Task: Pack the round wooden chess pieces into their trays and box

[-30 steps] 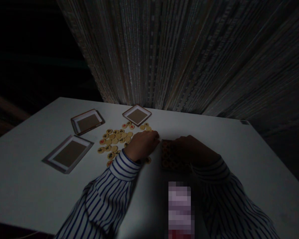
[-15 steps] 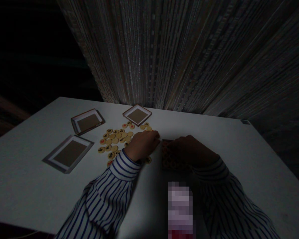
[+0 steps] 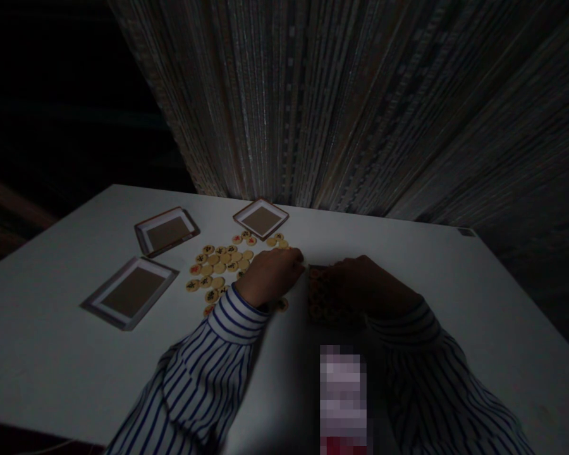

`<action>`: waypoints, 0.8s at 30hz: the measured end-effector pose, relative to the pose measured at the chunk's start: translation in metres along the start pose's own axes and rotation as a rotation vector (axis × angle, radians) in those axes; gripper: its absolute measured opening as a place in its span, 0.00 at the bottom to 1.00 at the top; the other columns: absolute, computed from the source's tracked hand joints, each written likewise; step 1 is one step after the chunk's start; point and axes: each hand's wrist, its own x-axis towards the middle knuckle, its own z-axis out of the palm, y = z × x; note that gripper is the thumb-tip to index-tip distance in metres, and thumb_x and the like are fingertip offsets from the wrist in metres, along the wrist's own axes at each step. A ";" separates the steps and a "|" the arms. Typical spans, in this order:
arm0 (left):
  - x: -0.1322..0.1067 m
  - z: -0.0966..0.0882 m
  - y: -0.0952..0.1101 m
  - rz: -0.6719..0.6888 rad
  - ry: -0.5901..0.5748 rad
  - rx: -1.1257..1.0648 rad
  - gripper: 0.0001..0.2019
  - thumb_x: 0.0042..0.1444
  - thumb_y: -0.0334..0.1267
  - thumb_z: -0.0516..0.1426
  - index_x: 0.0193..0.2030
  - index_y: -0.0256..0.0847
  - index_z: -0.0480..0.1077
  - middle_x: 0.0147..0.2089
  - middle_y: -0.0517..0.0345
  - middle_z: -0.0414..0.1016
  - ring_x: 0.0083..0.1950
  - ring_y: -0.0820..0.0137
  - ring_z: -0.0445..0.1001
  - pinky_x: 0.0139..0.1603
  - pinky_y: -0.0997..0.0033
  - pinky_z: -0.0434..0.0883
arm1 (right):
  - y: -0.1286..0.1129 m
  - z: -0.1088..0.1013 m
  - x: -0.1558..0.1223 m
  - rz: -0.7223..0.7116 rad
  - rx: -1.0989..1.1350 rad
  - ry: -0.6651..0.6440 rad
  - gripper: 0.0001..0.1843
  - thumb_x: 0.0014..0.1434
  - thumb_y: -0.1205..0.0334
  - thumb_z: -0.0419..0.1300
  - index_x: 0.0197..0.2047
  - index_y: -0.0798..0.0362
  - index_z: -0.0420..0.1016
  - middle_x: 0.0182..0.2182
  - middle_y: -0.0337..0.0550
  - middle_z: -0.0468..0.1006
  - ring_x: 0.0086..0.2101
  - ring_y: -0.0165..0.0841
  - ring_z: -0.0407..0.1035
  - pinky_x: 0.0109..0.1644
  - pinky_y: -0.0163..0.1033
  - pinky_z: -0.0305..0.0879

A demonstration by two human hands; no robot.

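Observation:
Xiangqi pieces, round and pale wood with red or black characters, lie loosely on the white table. My left hand is closed at their right side, its fingers bent together; what they hold is hidden. One black-marked piece lies just below that hand. To the right, a dark square box holds several pieces in rows, deep in shadow. My right hand reaches over the box from the right, palm down. Its fingers are too dark to make out, and it covers much of the box.
Three shallow trays or lids with brown middles stand on the table: one at the left, one behind it, one at the back. A string curtain hangs along the back edge. A blurred patch covers the near middle.
My right hand has shifted slightly right and up, baring a little more of the box's left side. My left hand stays in place.

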 end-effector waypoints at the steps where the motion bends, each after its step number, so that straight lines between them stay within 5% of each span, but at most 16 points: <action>1: 0.000 0.000 0.000 -0.004 0.004 -0.003 0.13 0.58 0.41 0.47 0.45 0.42 0.67 0.40 0.52 0.75 0.41 0.64 0.73 0.37 0.68 0.66 | 0.001 -0.002 -0.001 0.005 -0.002 0.010 0.12 0.56 0.65 0.49 0.40 0.52 0.71 0.33 0.46 0.77 0.33 0.37 0.72 0.30 0.38 0.57; 7: 0.001 -0.007 0.000 -0.038 0.052 -0.047 0.14 0.59 0.41 0.45 0.40 0.40 0.70 0.38 0.53 0.75 0.39 0.68 0.72 0.36 0.72 0.65 | 0.008 -0.019 -0.010 0.074 -0.018 0.060 0.11 0.57 0.66 0.49 0.37 0.54 0.72 0.32 0.46 0.77 0.33 0.35 0.71 0.32 0.37 0.57; 13: -0.003 -0.017 -0.002 -0.016 0.139 -0.106 0.12 0.58 0.39 0.46 0.36 0.41 0.70 0.35 0.55 0.75 0.36 0.68 0.72 0.34 0.73 0.64 | 0.007 -0.033 -0.025 0.120 0.035 0.242 0.11 0.56 0.66 0.50 0.37 0.54 0.73 0.30 0.45 0.76 0.31 0.33 0.69 0.34 0.36 0.58; 19: -0.010 -0.028 -0.004 -0.022 0.222 -0.127 0.11 0.56 0.39 0.47 0.35 0.41 0.70 0.33 0.56 0.75 0.36 0.67 0.72 0.34 0.72 0.63 | 0.002 -0.042 -0.027 -0.002 0.202 0.479 0.12 0.58 0.68 0.48 0.40 0.56 0.71 0.35 0.46 0.76 0.34 0.32 0.68 0.38 0.36 0.60; 24: -0.013 -0.034 -0.006 -0.035 0.263 -0.152 0.12 0.55 0.41 0.47 0.36 0.41 0.70 0.34 0.56 0.76 0.35 0.66 0.72 0.34 0.71 0.64 | -0.004 -0.044 -0.020 -0.132 0.351 0.603 0.19 0.51 0.78 0.46 0.45 0.58 0.67 0.37 0.47 0.75 0.36 0.31 0.69 0.40 0.36 0.63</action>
